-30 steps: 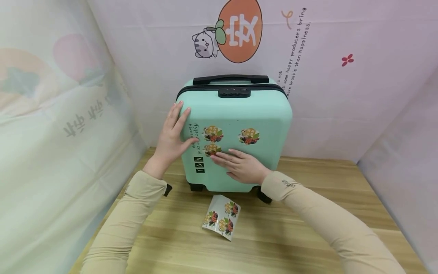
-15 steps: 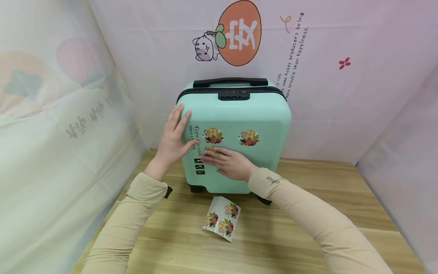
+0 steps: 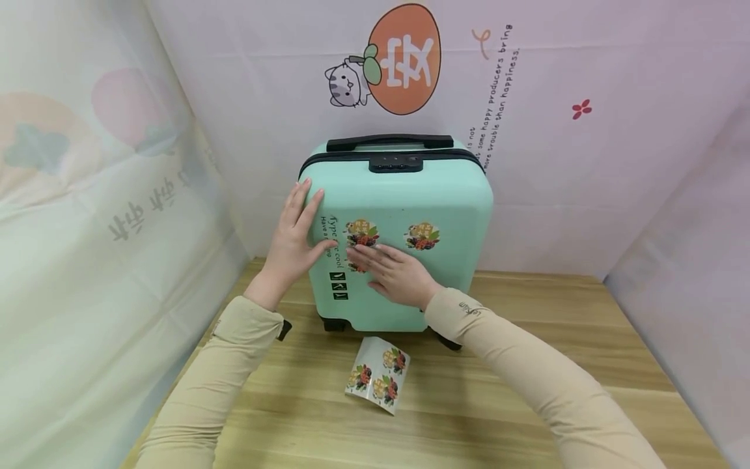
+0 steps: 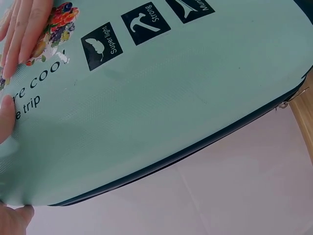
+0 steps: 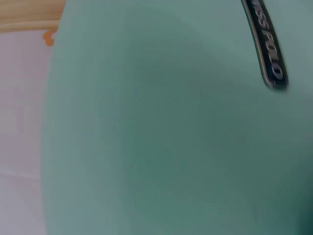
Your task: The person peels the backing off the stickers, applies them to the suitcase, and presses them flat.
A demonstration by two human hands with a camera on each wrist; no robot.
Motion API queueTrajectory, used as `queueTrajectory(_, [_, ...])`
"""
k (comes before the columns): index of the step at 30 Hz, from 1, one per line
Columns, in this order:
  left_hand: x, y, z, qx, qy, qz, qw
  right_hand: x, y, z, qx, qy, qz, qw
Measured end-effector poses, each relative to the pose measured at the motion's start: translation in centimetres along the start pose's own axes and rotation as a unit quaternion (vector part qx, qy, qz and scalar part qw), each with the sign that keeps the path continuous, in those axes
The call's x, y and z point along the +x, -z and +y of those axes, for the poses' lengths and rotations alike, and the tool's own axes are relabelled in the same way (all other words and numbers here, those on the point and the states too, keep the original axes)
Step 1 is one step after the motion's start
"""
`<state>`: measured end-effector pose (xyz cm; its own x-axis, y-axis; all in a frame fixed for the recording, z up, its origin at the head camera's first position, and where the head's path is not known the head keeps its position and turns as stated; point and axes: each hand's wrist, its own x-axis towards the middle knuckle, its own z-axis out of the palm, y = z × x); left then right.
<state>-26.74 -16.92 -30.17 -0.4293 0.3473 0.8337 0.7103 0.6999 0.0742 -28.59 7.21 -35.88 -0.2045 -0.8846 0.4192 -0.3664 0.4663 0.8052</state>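
Fingers of the bare right hand lie straight and close together, flat over a round, multicoloured fruit-print sticker at about eight o'clock on the face of the mint-green hard-shell suitcase. The bare left hand has its fingers straight and spread, thumb well apart, along the case's rounded edge between nine and ten o'clock. That suitcase stands upright on a wood-grain tabletop; near its base, at six o'clock, lies a creased, glossy white sticker sheet.

The shell looks stiff and smooth enough to slip, bulky but probably manageable; the black carry handle at twelve o'clock seems the place to lift it. Stickers this thin would likely wrinkle, so an edge looks the safest hold. Close up, fine hatching textures the shell around flat black printed squares, while a black nameplate looks glossy and pale-rimmed.
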Motion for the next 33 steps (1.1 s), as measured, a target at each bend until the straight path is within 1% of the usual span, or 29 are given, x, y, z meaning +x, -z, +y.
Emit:
queueTrajectory(3, [-0.1,-0.1,-0.1,0.001,-0.002,0.002,1.0,-0.2,-0.3,-0.9,0.004,0.029,-0.021,0.999])
queueTrajectory(6, [-0.1,-0.2,-0.1,0.003,-0.006,0.003,1.0,-0.5,-0.4,-1.5,-0.001,0.059,-0.06,0.996])
queueTrajectory(9, [-0.1,-0.4,-0.1,0.002,-0.011,0.002,0.9999,-0.7,-0.6,-1.6,-0.015,0.069,-0.084,0.994])
queueTrajectory(12, [-0.1,-0.6,-0.1,0.001,-0.012,0.002,0.9999,-0.9,-0.7,-1.0,-0.041,0.068,-0.08,0.994])
queueTrajectory(14, [-0.1,-0.8,-0.2,-0.001,-0.013,0.003,0.9999,-1.1,-0.7,-0.3,-0.057,0.061,-0.065,0.994])
queueTrajectory(18, [0.0,-0.8,-0.2,-0.007,-0.014,0.003,0.9999,-1.3,-0.4,1.1,-0.071,0.027,-0.04,0.996])
queueTrajectory(21, [0.0,-0.7,-0.3,-0.013,-0.013,0.003,0.9998,-1.3,-0.2,1.4,-0.074,0.0,-0.027,0.997])
queueTrajectory(24, [-0.1,-0.5,-0.4,-0.016,-0.01,0.004,0.9998,-1.0,-0.2,0.7,-0.058,0.007,-0.019,0.998])
queueTrajectory(27, [-0.2,-0.3,-0.5,-0.016,-0.01,0.005,0.9998,-0.9,-0.6,-0.7,-0.026,0.039,-0.022,0.999])
queueTrajectory(29, [-0.2,-0.3,-0.5,-0.015,-0.014,0.004,0.9998,-1.0,-0.8,-1.5,-0.004,0.053,-0.032,0.998])
queueTrajectory(30, [-0.2,-0.3,-0.6,-0.014,-0.016,0.004,0.9998,-1.1,-0.9,-1.8,0.0,0.054,-0.039,0.998])
queueTrajectory(33, [-0.3,-0.4,-0.6,-0.015,-0.018,0.007,0.9997,-1.2,-1.1,-2.3,-0.017,0.049,-0.067,0.996])
